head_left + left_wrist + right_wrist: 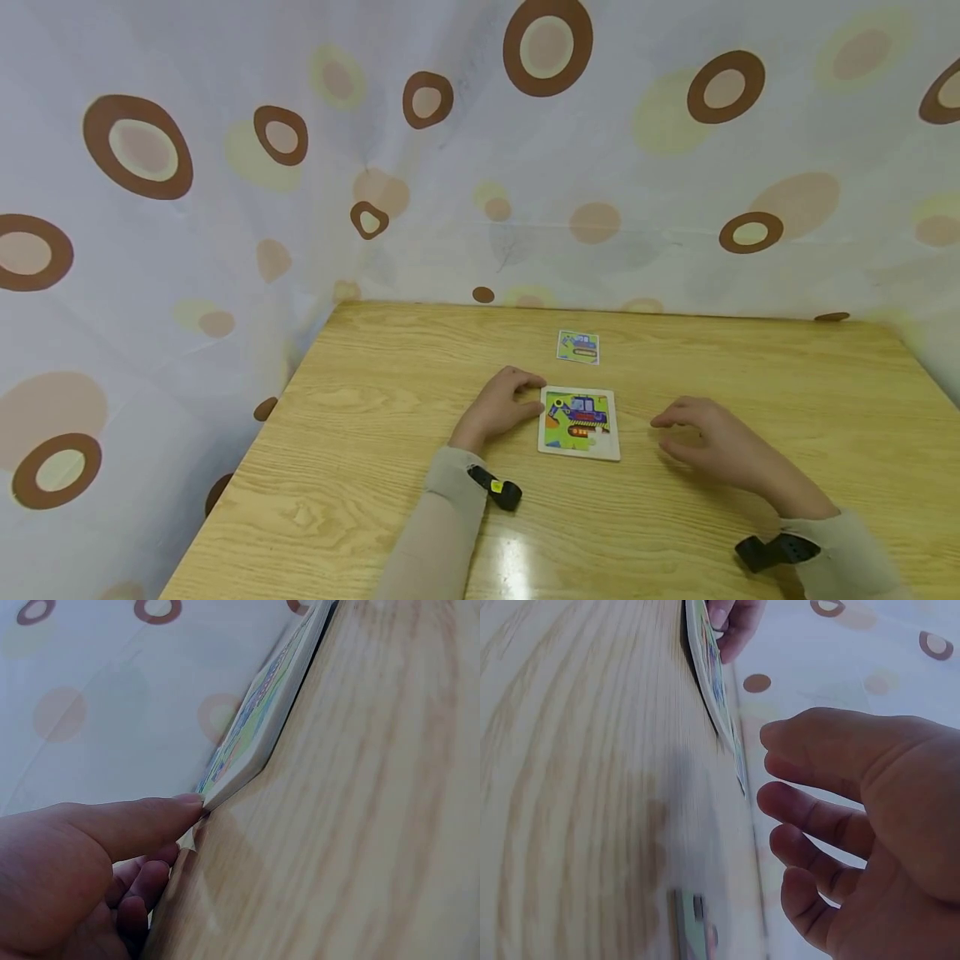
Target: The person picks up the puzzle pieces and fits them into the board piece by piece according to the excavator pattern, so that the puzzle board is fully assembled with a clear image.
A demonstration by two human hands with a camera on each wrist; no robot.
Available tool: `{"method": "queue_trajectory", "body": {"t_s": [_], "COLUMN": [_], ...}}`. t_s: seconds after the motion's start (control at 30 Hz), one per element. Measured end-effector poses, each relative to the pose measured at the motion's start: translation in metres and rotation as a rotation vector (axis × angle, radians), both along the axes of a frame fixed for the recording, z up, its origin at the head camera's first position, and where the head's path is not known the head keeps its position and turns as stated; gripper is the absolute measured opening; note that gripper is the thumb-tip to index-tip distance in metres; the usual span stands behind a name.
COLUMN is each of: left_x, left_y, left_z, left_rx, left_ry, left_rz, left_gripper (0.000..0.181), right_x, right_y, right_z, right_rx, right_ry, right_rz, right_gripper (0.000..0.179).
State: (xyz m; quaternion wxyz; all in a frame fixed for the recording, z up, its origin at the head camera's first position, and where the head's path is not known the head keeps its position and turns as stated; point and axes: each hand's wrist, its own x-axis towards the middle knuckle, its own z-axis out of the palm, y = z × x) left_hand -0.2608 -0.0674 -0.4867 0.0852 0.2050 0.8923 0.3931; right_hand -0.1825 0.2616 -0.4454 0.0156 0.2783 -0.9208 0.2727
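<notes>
A square jigsaw puzzle board point(542, 425) with a pale frame lies on the table, showing a blue and orange excavator on green. At its lower right corner a bare pale patch shows. My left hand point(498, 407) rests at the board's upper left, the straight thumb point(161, 817) touching its edge. To the right of the board, my right hand point(716, 442) hovers apart from it, fingers loosely bent and holding nothing. Low in the right wrist view is a small flat printed piece point(692, 922) on the table, partly cut off and blurred.
Behind the board lies a small picture card point(578, 347) with a similar excavator. The wooden table point(360, 400) meets a spotted curtain point(450, 183) at its back and left side. Both wrists wear black bands.
</notes>
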Motion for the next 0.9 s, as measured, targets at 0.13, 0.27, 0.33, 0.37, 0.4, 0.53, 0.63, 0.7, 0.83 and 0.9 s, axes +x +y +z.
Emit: {"method": "queue_trajectory", "body": {"t_s": [0.13,0.27,0.33,0.37,0.4,0.53,0.63,0.7,0.83,0.9], "left_x": [0.001,0.001,0.001,0.001,0.001,0.001,0.0,0.0,0.0,0.0], "left_y": [0.0,0.0,0.0,0.0,0.0,0.0,0.0,0.0,0.0,0.0], "left_z": [0.001,0.0,0.0,-0.001,-0.001,-0.002,-0.003,-0.003,-0.002,-0.002], "left_rx": [0.005,0.005,0.006,0.006,0.005,0.012,0.012,0.012,0.008,0.007], "left_ry": [0.0,0.001,-0.001,-0.002,-0.005,-0.011,-0.012,-0.01,-0.009,-0.005], "left_rz": [0.0,0.001,0.002,0.004,0.006,0.014,0.017,0.015,0.01,0.008], "left_gripper": [0.037,0.037,0.037,0.037,0.037,0.037,0.036,0.036,0.036,0.036], "right_x": [0.002,0.004,0.006,0.007,0.008,0.011,0.013,0.014,0.017,0.018], "right_y": [0.013,0.026,0.032,0.035,0.038,0.047,0.055,0.059,0.068,0.07], "right_z": [-0.003,-0.007,-0.008,-0.009,-0.009,-0.013,-0.015,-0.017,-0.022,-0.024], "right_rx": [0.008,0.027,0.037,0.041,0.047,0.059,0.064,0.059,0.008,-0.025], "right_ry": [0.002,0.015,0.02,0.023,0.022,0.042,0.057,0.058,0.015,-0.021], "right_rz": [-0.003,0.022,0.033,0.034,0.036,0.033,0.036,0.046,0.088,0.111], "right_gripper": [0.022,0.027,0.03,0.032,0.033,0.037,0.039,0.04,0.04,0.039]}}
